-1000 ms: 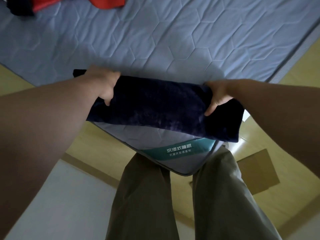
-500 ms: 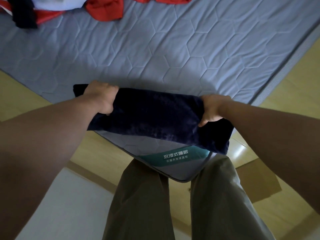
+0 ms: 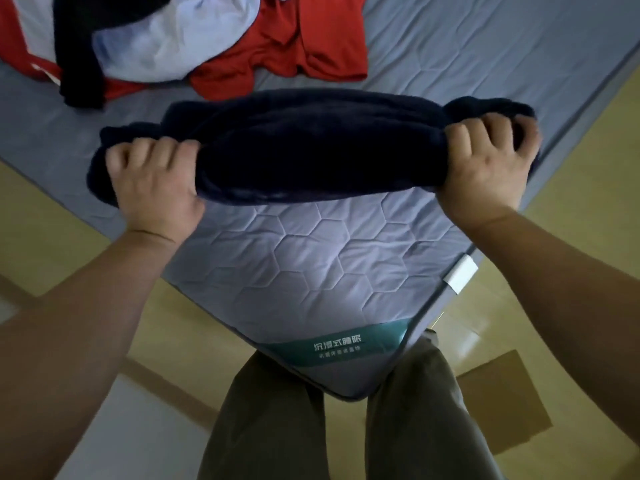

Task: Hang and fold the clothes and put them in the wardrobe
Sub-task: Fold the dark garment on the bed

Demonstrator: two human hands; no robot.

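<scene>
A folded dark navy fleece garment point(image 3: 311, 150) hangs between my hands above the corner of the blue quilted mattress point(image 3: 311, 265). My left hand point(image 3: 156, 181) grips its left end with curled fingers. My right hand point(image 3: 488, 161) grips its right end the same way. The bundle sags slightly in the middle and hides part of the mattress behind it.
A heap of clothes lies at the far left of the mattress: a red garment point(image 3: 287, 46), a pale blue one point(image 3: 166, 46) and a dark one point(image 3: 79, 64). A flat cardboard piece point(image 3: 502, 403) lies on the wooden floor at right. My legs stand at the mattress corner.
Both hands have lifted the navy bundle up and forward over the mattress, toward the clothes heap. The view has tilted so more of the heap shows.
</scene>
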